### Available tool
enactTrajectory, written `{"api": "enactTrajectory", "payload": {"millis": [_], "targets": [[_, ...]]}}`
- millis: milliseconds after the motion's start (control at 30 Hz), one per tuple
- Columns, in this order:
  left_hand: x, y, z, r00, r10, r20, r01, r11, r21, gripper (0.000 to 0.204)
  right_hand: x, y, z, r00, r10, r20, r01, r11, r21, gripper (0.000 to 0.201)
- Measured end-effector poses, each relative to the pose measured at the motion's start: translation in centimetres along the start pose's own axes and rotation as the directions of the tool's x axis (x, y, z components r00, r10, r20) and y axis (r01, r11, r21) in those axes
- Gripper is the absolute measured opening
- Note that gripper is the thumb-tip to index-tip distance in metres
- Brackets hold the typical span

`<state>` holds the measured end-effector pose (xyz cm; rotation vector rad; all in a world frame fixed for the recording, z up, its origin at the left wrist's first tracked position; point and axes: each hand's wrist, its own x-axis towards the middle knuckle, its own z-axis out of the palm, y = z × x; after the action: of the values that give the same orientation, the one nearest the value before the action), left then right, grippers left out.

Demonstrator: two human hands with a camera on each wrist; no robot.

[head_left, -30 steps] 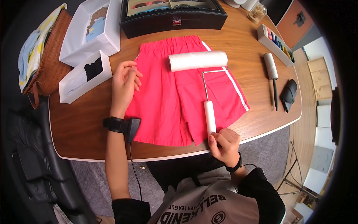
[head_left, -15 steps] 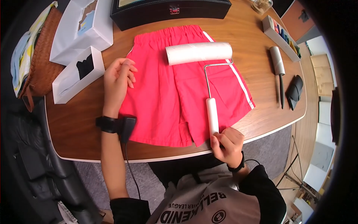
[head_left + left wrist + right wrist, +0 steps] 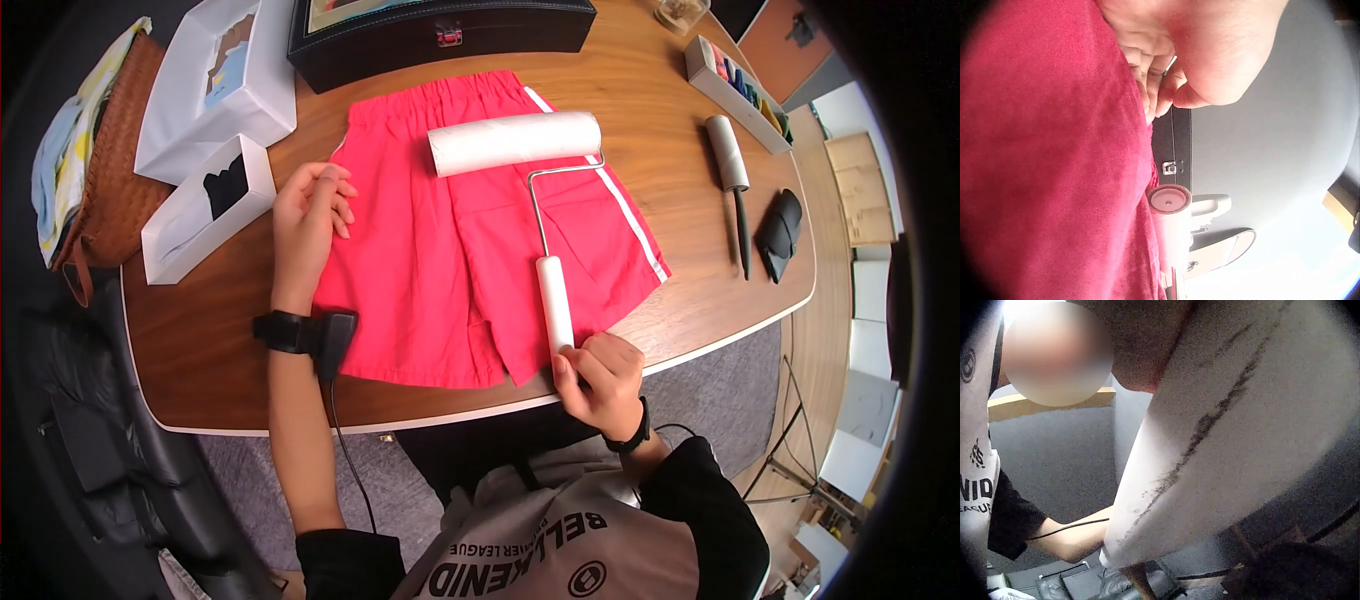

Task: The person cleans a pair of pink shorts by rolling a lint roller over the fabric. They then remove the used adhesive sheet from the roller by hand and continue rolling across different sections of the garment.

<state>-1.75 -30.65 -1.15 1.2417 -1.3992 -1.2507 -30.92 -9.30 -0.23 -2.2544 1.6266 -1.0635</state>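
Red shorts (image 3: 410,240) with a white side stripe lie spread on the wooden table, waistband away from the person. Across their upper right rests a white lint roller (image 3: 515,143) with a wire arm and white handle (image 3: 555,300). The right hand (image 3: 603,385) grips the handle's end at the table's front edge. Loosely bent, the left hand (image 3: 308,225) rests at the shorts' left edge. In the left wrist view the left hand (image 3: 1204,50) is beside the red cloth (image 3: 1041,150), with the roller's end (image 3: 1169,199) beyond. A pale surface fills much of the right wrist view.
Behind the shorts stands a black case (image 3: 440,45). White boxes (image 3: 215,120) and a brown woven basket (image 3: 125,160) are at the left. To the right lie a smaller roller (image 3: 727,155), a black pouch (image 3: 780,235) and a box of small items (image 3: 735,100).
The head view has shifted a little. Both hands keep nearly the same places relative to the shorts, and the roller stays on their upper right part.
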Motion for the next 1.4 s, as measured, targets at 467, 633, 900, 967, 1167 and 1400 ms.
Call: {"api": "enactTrajectory", "payload": {"millis": [467, 633, 900, 967, 1167, 1400], "targets": [[0.1, -0.2, 0.0, 1.000, 0.011, 0.004, -0.010, 0.997, -0.079, 0.019, -0.4, 0.1, 0.3, 1.000, -0.017, -0.008, 0.017, 0.999, -0.039, 0.011], [0.2, -0.7, -0.3, 0.999, 0.022, 0.032, -0.020, 0.998, -0.064, 0.022, -1.2, 0.9, 0.2, 0.994, -0.099, -0.053, 0.103, 0.993, 0.063, 0.019], [0.2, -0.7, 0.0, 0.999, 0.047, 0.014, -0.046, 0.993, -0.107, 0.021, -1.2, -0.9, -3.6, 0.949, -0.221, 0.226, 0.153, 0.947, 0.284, 0.031], [0.1, -0.4, 0.1, 1.000, 0.024, -0.002, -0.024, 0.995, -0.100, 0.021, -2.2, -2.0, -5.4, 0.911, -0.259, 0.321, 0.166, 0.943, 0.289, 0.032], [0.3, -1.3, -0.2, 0.998, 0.064, 0.016, -0.063, 0.994, -0.092, 0.022, -3.6, -2.8, -5.7, 0.910, -0.313, 0.271, 0.217, 0.918, 0.332, 0.032], [0.3, -1.9, -0.4, 0.995, 0.096, 0.006, -0.095, 0.991, -0.094, 0.022, 0.1, 0.3, -2.7, 0.982, -0.119, 0.149, 0.111, 0.992, 0.060, 0.030]]}}
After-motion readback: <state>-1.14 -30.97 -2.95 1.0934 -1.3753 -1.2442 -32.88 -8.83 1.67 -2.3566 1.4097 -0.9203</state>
